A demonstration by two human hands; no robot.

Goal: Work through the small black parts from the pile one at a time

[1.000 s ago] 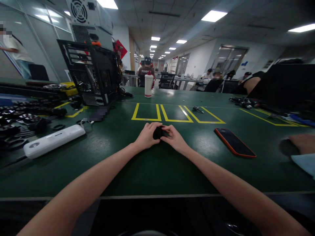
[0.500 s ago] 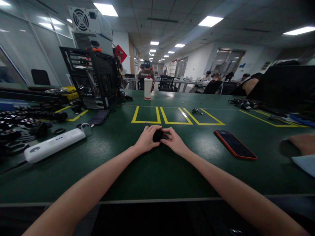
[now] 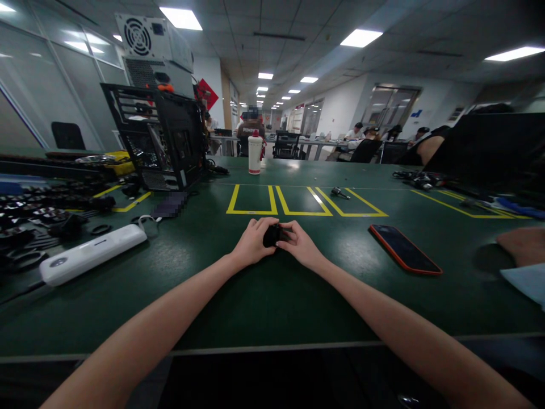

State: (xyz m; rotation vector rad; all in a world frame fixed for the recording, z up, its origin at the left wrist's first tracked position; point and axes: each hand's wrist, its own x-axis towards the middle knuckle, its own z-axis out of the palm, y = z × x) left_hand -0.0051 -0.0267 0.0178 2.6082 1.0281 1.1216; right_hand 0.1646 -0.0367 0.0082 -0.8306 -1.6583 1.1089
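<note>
My left hand (image 3: 250,243) is curled around a small black part (image 3: 271,236), thumb below and fingers above. From the other side, the thumb and fingertips of my right hand (image 3: 300,245) pinch the part's right edge. Its exact kind cannot be made out, since it is dark and partly covered by fingers. Both hands are low over the green table (image 3: 272,307), just in front of the yellow tape outlines (image 3: 279,213). Inside the right-hand outline of the middle three lies a small dark metallic piece (image 3: 340,193).
An orange-edged phone (image 3: 404,249) lies to the right, near another person's hand (image 3: 522,245). On the left are a white power strip (image 3: 93,254), dark cables and rings, and an open computer case (image 3: 170,136). A white cup (image 3: 254,154) stands farther back.
The right fingertips have shifted very slightly against the black part. The whole view has drifted a little to the left; otherwise both hands keep their hold.
</note>
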